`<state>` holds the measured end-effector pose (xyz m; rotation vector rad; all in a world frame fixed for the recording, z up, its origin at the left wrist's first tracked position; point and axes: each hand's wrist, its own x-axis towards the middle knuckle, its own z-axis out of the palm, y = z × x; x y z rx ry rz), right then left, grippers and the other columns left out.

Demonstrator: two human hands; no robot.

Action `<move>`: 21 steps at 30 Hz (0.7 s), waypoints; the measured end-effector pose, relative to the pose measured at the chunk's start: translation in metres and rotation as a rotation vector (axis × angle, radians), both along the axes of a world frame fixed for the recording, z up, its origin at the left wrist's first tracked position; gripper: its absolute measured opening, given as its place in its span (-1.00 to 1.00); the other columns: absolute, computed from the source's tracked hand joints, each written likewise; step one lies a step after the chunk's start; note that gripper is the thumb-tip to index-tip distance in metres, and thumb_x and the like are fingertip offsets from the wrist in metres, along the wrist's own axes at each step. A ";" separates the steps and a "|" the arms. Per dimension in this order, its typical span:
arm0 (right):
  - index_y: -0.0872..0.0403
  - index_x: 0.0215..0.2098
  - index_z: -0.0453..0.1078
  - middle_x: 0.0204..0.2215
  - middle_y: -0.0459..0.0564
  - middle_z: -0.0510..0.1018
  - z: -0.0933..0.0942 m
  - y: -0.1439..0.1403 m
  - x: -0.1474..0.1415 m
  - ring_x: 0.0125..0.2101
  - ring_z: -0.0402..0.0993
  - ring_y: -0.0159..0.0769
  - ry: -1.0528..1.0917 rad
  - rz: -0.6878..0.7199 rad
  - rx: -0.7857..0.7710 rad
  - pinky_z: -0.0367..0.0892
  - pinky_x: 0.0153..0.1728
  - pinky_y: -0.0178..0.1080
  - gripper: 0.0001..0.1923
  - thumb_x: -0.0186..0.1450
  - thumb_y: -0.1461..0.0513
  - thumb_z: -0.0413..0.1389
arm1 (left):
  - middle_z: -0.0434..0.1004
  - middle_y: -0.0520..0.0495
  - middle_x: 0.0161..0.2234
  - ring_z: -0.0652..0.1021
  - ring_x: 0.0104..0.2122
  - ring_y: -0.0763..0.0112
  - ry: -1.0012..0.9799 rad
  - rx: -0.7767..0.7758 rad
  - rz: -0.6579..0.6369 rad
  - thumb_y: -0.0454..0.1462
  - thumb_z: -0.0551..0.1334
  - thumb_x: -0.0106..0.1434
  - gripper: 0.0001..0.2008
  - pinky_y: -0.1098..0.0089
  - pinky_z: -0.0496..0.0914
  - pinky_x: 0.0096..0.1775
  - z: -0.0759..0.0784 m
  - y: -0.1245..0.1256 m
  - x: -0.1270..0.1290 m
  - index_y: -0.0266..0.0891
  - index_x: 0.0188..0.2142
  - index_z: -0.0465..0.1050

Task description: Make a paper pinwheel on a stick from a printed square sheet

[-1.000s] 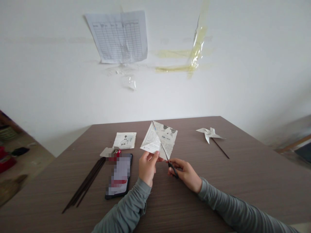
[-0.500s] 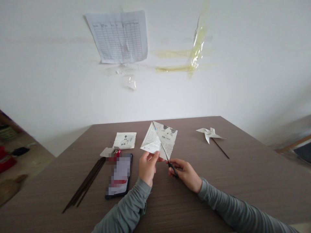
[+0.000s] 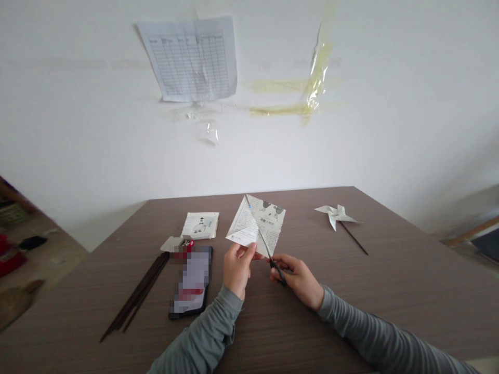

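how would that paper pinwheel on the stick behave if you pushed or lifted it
The pinwheel is folded thin paper on a slim dark stick, so it is probably very light and would skid across the table at a nudge. Its raised vanes look easily crushed. Lifted by the stick, it would likely feel top-heavy and wobble.

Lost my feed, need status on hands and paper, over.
Left hand pinching printed paper. Right hand working scissors, blades along the paper. Nothing in the way.
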<state>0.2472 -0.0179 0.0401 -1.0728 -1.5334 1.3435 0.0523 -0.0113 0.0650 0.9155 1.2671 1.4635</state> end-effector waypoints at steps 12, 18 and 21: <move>-0.07 -0.10 0.85 -0.40 0.14 0.81 -0.002 0.000 0.000 -0.31 0.81 0.27 -0.039 -0.004 0.017 0.71 -0.12 0.18 -0.36 0.26 -0.39 0.53 | 0.92 -0.25 -0.24 0.93 -0.31 -0.03 -0.015 0.017 -0.016 -0.05 0.71 0.20 -0.61 0.52 0.21 -0.65 -0.008 0.003 -0.002 -0.14 -0.22 0.63; -0.09 -0.06 0.82 -0.40 0.12 0.82 -0.003 0.001 0.002 -0.29 0.83 0.27 -0.046 0.007 0.004 0.74 -0.11 0.17 -0.40 0.26 -0.34 0.55 | 0.89 -0.16 -0.29 0.89 -0.37 0.06 0.015 0.025 -0.029 -0.02 0.70 0.21 -0.59 0.53 0.21 -0.66 -0.011 0.005 -0.004 -0.14 -0.24 0.61; -0.09 -0.04 0.82 -0.39 0.12 0.82 -0.005 0.003 0.005 -0.29 0.84 0.27 -0.057 0.017 -0.011 0.75 -0.12 0.16 -0.38 0.24 -0.34 0.57 | 0.90 -0.15 -0.30 0.88 -0.39 0.08 0.025 0.032 -0.033 -0.04 0.71 0.24 -0.62 0.53 0.22 -0.66 -0.013 0.007 -0.007 -0.14 -0.22 0.64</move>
